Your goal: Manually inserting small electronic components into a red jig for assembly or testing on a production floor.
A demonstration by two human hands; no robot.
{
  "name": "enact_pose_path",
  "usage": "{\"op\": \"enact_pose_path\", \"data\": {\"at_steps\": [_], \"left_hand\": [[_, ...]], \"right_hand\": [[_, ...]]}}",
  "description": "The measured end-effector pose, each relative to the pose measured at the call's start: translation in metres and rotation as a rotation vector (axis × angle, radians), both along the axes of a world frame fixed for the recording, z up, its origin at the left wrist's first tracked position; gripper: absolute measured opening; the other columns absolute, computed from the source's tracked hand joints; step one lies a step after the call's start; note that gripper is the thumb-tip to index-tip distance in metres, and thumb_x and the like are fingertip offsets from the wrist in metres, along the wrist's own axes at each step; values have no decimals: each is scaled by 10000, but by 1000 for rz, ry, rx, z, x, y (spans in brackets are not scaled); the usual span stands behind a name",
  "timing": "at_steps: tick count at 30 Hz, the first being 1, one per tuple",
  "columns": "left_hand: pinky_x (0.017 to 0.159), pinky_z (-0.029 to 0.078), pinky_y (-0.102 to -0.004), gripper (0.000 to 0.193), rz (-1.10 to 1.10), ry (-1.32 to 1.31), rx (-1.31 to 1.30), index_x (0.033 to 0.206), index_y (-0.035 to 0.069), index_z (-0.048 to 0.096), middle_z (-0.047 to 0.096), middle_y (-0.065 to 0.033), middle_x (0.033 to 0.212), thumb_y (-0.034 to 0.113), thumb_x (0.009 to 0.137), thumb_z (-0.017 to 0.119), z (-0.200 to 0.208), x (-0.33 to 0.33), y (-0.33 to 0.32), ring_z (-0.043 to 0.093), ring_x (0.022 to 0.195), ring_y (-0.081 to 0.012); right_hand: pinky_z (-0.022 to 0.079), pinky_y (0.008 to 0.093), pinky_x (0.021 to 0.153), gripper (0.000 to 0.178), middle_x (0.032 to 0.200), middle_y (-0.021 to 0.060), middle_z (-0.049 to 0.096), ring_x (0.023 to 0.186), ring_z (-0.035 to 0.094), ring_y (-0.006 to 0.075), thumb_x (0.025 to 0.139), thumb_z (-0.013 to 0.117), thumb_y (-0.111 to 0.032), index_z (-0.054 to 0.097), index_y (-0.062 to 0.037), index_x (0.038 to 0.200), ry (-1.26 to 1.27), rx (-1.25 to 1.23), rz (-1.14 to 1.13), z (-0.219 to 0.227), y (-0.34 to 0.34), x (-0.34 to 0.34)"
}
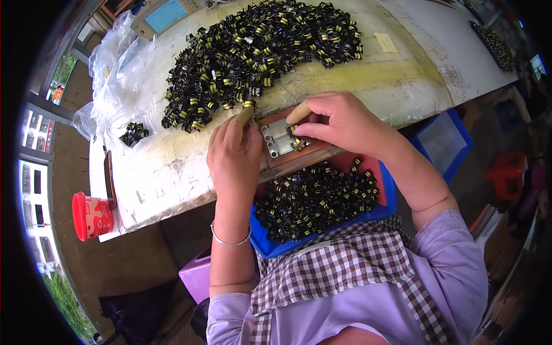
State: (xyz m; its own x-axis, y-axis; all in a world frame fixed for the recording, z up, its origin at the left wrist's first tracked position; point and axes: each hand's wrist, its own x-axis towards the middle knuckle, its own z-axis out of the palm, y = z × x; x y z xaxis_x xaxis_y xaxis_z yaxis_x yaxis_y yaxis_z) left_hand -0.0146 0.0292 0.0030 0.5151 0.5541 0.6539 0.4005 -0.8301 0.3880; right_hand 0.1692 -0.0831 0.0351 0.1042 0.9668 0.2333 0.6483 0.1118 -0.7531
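A grooved metal plate (pixel 278 138) with round holes at its left end lies on a reddish-brown board (pixel 313 150) at the table's near edge. Over its right side, my right hand (pixel 339 122) is closed, thumb and covered forefinger pinching a small black part with yellow bands (pixel 292 131). Another such part (pixel 298 144) rests just below those fingertips. To the left of the plate is my left hand (pixel 234 150), its fingers bent and tan covers on the fingertips. At its fingertips a yellow-banded part (pixel 248 105) shows, seemingly pinched, beside the big pile.
A large pile of the same parts (pixel 259 52) covers the table's far middle. Below the table edge, a blue tray (pixel 391 192) holds many more. Clear plastic bags (pixel 115 75), a small heap (pixel 134 134), a red tub (pixel 92 216) and a screened instrument (pixel 164 16) stand left.
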Motion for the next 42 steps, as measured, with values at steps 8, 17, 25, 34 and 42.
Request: {"op": "enact_pose_path", "data": {"at_steps": [8,17,25,34,42], "left_hand": [[695,498,-394,154,-147,21,-263,913,-4,645,654,-139,862,77,802,716,8,0,-15,616,796,-309],[731,496,-403,119,-143,-13,-206,891,-7,646,664,-135,891,42,800,704,8,5,-19,615,821,-318],[712,479,-387,165,-268,-12,-158,903,22,676,633,-111,814,48,750,733,11,13,-29,593,788,-304],[693,473,-375,159,-193,10,-91,909,26,678,624,-111,785,82,775,745,3,10,-38,590,755,-288],[695,486,-398,177,36,-76,-15,1009,58,624,598,-108,888,141,858,663,18,24,-3,588,789,-302]], "right_hand": [[522,335,728,156,879,108,687,810,663,253,786,727,-91,699,-14,918,-134,46,66,6,5,-1],[521,329,713,166,873,112,685,786,654,253,804,737,-120,704,-28,938,-84,193,-40,-14,-2,-8],[497,338,609,143,804,83,661,620,622,254,901,664,-185,701,-78,989,-281,353,-582,-13,25,48],[490,353,654,203,835,93,625,730,613,259,834,691,-92,648,-67,1031,-272,294,-588,-21,21,30],[500,359,774,246,947,126,628,889,624,299,840,678,-81,661,-36,1081,-221,317,-288,-17,7,-17]]}}
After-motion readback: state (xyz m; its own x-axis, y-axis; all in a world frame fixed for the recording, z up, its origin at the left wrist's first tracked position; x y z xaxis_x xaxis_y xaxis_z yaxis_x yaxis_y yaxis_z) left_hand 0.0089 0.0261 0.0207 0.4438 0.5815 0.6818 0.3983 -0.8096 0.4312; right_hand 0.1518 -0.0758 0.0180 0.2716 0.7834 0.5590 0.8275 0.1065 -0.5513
